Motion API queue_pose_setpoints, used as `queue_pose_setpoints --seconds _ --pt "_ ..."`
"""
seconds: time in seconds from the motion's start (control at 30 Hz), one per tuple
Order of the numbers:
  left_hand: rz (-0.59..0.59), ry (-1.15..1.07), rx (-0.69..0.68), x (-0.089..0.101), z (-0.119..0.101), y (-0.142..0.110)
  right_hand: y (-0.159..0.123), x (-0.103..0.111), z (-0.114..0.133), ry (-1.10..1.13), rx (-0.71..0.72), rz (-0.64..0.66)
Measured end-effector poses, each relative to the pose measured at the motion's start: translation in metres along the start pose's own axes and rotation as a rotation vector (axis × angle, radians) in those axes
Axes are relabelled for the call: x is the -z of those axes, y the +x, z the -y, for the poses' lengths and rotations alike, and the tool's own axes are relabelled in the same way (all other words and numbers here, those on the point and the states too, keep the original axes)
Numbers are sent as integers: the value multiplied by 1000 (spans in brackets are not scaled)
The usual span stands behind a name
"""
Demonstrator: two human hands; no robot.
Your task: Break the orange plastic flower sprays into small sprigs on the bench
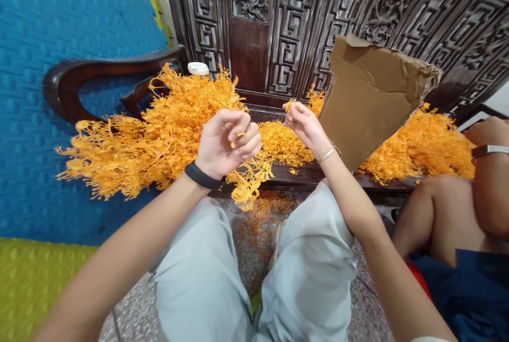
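Orange, branching, plastic-like sprig (pixel 251 183) hangs just below the left hand (pixel 230 140), over the front edge of the dark, polished wooden table (pixel 306 176). The left hand is turned palm side inward at the wrist, its fingers curled closed, with orange tips showing between them; its forearm, in a black band (pixel 202 176), rises from the lower left. The right hand (pixel 304 123) is raised across from it, thumb and forefinger pinching a small orange piece (pixel 290 104), the wrist in a thin silver bracelet (pixel 326 155) and the forearm slanting up from the lower right. A gap lies between the two hands, above a low pile of loose orange pieces (pixel 284 143). To the left, a tall, bushy orange heap (pixel 139 140) spills past the table toward a blue textured foam mat (pixel 40 130), crowding the left hand. On the right, a leaning brown cardboard sheet (pixel 369 98) with a torn top stands near the right wrist and limits room there, a second orange heap (pixel 421 146) beside it. The dark carved lattice back (pixel 248 50) closes off the far side.
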State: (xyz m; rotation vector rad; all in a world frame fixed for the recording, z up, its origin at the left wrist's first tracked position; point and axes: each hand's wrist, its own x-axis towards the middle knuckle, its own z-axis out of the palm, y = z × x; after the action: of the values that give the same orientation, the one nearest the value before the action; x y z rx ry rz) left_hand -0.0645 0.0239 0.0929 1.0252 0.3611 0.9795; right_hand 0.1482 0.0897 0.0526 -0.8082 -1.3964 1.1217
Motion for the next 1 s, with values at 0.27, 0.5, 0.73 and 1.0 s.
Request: queue_pose_setpoints --seconds 0.27,0.5,0.73,1.0 --pt "58 -8 110 3 13 9 21 52 -65 -379 -284 -392" --pt "65 -49 116 10 13 13 21 65 -80 -470 -313 -410" --pt "-5 -37 107 16 13 16 25 50 -67 -468 -266 -354" --pt "8 65 81 24 14 18 -2 3 -18 -381 -305 472"
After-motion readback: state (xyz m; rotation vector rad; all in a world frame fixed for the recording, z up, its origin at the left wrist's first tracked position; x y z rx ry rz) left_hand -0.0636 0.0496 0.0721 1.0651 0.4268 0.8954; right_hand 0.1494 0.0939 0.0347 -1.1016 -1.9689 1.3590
